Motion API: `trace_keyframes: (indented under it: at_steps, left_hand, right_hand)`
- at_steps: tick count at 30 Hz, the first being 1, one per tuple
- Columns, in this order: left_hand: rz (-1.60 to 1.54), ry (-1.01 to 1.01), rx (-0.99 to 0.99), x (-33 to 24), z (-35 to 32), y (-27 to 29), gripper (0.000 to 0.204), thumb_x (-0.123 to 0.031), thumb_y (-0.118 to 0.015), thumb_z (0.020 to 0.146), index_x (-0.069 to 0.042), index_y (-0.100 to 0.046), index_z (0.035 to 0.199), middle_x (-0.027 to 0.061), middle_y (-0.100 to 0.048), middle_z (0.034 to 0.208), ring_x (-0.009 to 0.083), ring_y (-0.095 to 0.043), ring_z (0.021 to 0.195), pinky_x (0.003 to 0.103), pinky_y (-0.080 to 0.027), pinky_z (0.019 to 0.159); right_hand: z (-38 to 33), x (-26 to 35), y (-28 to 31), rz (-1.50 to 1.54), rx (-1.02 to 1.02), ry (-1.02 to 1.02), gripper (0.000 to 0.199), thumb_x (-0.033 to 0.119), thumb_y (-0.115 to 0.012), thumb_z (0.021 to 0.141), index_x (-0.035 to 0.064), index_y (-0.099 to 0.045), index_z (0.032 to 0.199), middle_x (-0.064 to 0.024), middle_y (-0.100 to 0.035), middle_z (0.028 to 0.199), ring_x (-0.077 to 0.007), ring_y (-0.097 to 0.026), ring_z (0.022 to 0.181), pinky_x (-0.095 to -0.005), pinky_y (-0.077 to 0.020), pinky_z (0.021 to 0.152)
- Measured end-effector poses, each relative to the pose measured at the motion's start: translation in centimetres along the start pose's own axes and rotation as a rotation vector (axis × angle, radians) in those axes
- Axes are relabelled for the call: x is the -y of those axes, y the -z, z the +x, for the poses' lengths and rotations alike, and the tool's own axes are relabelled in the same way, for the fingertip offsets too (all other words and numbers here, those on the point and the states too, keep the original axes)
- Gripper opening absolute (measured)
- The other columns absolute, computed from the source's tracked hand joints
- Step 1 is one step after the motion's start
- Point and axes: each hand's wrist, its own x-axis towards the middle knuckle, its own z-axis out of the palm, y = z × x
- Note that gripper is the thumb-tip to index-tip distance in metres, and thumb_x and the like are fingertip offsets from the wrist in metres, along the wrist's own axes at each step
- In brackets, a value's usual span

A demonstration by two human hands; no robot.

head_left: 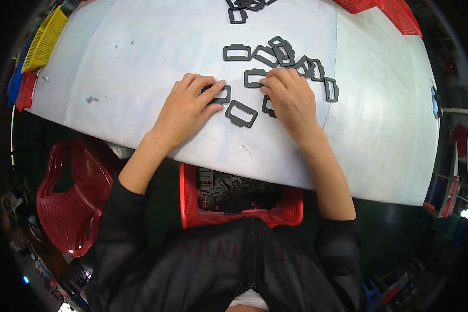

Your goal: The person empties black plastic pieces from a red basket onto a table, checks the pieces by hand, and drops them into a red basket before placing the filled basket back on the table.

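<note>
My left hand (184,106) has its thumb and fingers closed round the left end of a flat black rectangular frame (228,94), which lies at the table surface. My right hand (292,99) has its fingertips pinched on the right end of another black frame (248,78). Below those fingers a further black frame (265,106) is partly covered by the hand. Between both hands and slightly nearer lies a loose, tilted black frame (241,114). Beyond them is one more black frame (237,52), lying flat.
Several black frames (282,51) overlap beyond my right hand, and others (237,16) lie at the far edge. The white table (125,78) has a curved front. Under it stands a red basket (189,203) of black parts. A red chair (70,200) is at left; a yellow basket (45,39) stands far left.
</note>
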Motion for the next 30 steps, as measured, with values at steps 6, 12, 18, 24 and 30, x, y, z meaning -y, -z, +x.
trace_keyframes:
  at_steps: [6,12,18,24,30]
  left_hand:
    - [-0.08,-0.01,-0.062,-0.8,-0.4,1.4,0.027,-0.006,-0.068,0.083,-0.004,-0.066,0.11,0.0088,-0.064,0.094,0.0234,-0.061,0.083,0.03,-0.05,0.07]
    - [-0.264,0.068,-0.066,0.7,2.4,0.4,0.021,-0.006,-0.067,0.085,-0.003,-0.068,0.105,0.0097,-0.065,0.102,0.023,-0.061,0.091,0.032,-0.051,0.079]
    - [0.068,-0.12,-0.236,3.0,7.0,-2.3,0.032,-0.014,-0.069,0.084,-0.006,-0.065,0.114,0.0075,-0.062,0.115,0.0259,-0.055,0.104,0.036,-0.047,0.087]
    - [0.111,-0.067,-0.137,3.9,7.1,-2.1,0.025,-0.019,-0.064,0.088,-0.008,-0.065,0.11,0.0061,-0.067,0.103,0.0238,-0.058,0.096,0.036,-0.049,0.077]
    - [-0.031,0.108,-0.058,2.3,6.7,-0.5,0.02,-0.015,-0.066,0.085,-0.007,-0.068,0.102,0.0076,-0.068,0.098,0.0256,-0.059,0.092,0.035,-0.049,0.077]
  right_hand:
    - [-2.3,3.8,2.1,-0.101,0.099,0.013,0.005,0.009,-0.056,0.085,0.007,-0.059,0.089,-0.0032,-0.055,0.086,-0.0203,-0.053,0.082,-0.0339,-0.0386,0.073]
    - [0.0,3.3,3.1,0.077,0.235,-0.24,0.01,0.015,-0.061,0.088,0.0073,-0.061,0.094,-0.0052,-0.06,0.091,-0.0253,-0.057,0.083,-0.0373,-0.0397,0.072]
    - [2.7,-2.7,0.1,-0.281,-0.093,-0.238,0.018,0.02,-0.065,0.086,0.0053,-0.064,0.096,-0.0054,-0.062,0.095,-0.023,-0.059,0.086,-0.0366,-0.0434,0.072]
    - [2.7,-3.0,0.2,-0.391,0.166,-0.197,0.026,0.024,-0.069,0.083,0.0052,-0.066,0.102,-0.0077,-0.064,0.093,-0.023,-0.059,0.087,-0.0363,-0.0459,0.074]
    - [2.0,-2.0,-0.2,-0.237,-0.054,-0.158,0.021,0.018,-0.064,0.085,0.0053,-0.067,0.101,-0.0044,-0.066,0.086,-0.0245,-0.062,0.084,-0.0376,-0.0497,0.076]
